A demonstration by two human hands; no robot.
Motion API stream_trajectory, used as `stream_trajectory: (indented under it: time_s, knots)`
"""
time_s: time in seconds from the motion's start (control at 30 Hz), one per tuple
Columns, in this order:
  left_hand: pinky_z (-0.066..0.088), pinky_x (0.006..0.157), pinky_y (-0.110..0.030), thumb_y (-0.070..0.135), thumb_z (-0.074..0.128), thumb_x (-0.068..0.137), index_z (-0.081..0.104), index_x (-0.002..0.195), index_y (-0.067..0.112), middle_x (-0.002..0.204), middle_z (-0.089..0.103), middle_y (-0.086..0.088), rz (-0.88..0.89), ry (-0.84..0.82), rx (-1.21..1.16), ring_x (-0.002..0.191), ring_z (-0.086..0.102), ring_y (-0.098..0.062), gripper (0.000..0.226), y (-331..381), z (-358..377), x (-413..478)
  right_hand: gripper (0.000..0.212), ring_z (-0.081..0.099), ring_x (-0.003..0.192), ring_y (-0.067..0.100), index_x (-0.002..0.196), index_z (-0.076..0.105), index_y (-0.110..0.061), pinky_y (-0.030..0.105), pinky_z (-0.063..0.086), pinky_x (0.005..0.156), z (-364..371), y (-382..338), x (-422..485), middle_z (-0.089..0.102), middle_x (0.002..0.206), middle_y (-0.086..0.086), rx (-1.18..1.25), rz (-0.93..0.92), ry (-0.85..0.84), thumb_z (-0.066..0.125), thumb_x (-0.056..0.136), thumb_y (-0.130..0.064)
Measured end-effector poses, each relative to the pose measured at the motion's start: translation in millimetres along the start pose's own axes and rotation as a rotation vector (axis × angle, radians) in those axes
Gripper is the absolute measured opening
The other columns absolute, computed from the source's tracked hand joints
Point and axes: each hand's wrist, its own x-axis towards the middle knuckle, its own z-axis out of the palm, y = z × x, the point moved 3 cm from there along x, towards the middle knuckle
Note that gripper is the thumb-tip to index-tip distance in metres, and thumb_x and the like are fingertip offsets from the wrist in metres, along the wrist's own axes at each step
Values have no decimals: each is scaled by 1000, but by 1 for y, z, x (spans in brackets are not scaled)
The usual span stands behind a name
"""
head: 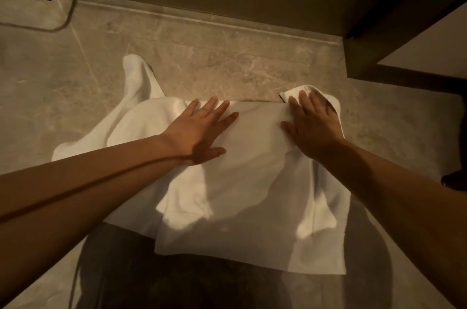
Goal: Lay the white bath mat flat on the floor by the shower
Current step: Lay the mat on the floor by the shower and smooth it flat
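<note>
Pressing a white bath mat onto the tiled floor.
Its left part lies bunched, far right corner folded over; left hand and right hand rest flat, fingers spread, along its far edge.

Marble floor (dark frame right)

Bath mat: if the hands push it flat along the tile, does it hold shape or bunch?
Likely floppy: the white bath mat shows folds and a curled far-right corner under the right hand. Probably bunches when pushed; the part beyond the left hand lies rumpled. It may slide on the smooth-looking tile floor.
</note>
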Motion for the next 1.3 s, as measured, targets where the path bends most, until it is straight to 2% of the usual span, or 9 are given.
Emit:
stream_trajectory:
  time_s: [0.13, 0.3, 0.53, 0.7, 0.8, 0.93, 1.07, 1.13, 1.3]
  knots:
    - [5, 112, -51, 63, 37, 87, -13, 146, 28, 158, -3, -8, 1, -48, 61, 144, -1, -30, 85, 1, 9, 2, 68, 6, 145, 26, 148, 17, -23, 46, 13, 113, 4, 12, -1, 13, 158, 8, 15, 32, 10, 22, 92, -60]
    - [14, 110, -50, 69, 12, 82, -42, 130, 30, 158, -9, -6, -20, -94, 181, 144, -2, -30, 83, 0, 17, -1, 68, -3, 145, 25, 149, 10, -26, 49, 6, 114, 6, 31, -3, 3, 159, 6, 65, 88, -34, 19, 92, -60]
    - [19, 107, -52, 70, 0, 77, -46, 129, 23, 157, -12, -8, -8, -139, 274, 144, -2, -31, 84, 3, 19, 0, 67, -5, 145, 25, 149, 8, -29, 57, 5, 114, 12, 41, -8, -1, 159, 5, 180, 123, -91, 21, 92, -61]
    - [15, 109, -54, 67, -8, 76, -47, 128, 20, 151, -23, -9, 1, -150, 307, 144, -4, -33, 80, 6, 21, -4, 66, -4, 145, 24, 149, 10, -28, 56, 6, 115, 24, 52, -7, 1, 159, 3, 424, 229, -137, 22, 93, -60]
    - [14, 108, -55, 66, -6, 78, -44, 130, 19, 149, -25, -10, 4, -138, 310, 143, -2, -34, 80, 9, 22, -6, 62, -3, 145, 25, 150, 13, -25, 52, 5, 116, 32, 58, -3, 3, 159, 6, 497, 265, -178, 20, 96, -54]
    - [14, 108, -55, 65, -7, 79, -41, 132, 18, 149, -25, -10, 11, -110, 307, 143, -2, -34, 79, 12, 26, -12, 55, -4, 145, 25, 150, 12, -19, 46, 1, 117, 33, 63, 1, 2, 159, 7, 424, 192, -254, 15, 100, -41]
    - [11, 108, -56, 64, -2, 82, -35, 137, 18, 152, -21, -10, 11, -67, 305, 143, -4, -34, 79, 18, 30, -24, 52, -6, 144, 35, 148, 10, -8, 47, -2, 116, 28, 62, 0, 1, 158, 16, 249, 136, -305, 28, 100, -18]
    - [14, 108, -58, 62, 9, 86, -23, 143, 18, 154, -14, -11, 9, -39, 284, 143, 0, -34, 79, 22, 31, -33, 56, -9, 143, 36, 148, 5, -7, 47, -3, 116, 28, 64, -5, -5, 157, 16, 203, 148, -330, 32, 99, -13]
    - [19, 106, -63, 54, 36, 89, 9, 148, 18, 155, 4, -11, 15, -45, 220, 142, 7, -34, 74, 36, 30, -56, 49, -15, 143, 28, 149, 5, -13, 41, -7, 115, 31, 67, -16, -8, 158, 9, 329, 245, -396, 14, 102, -20]
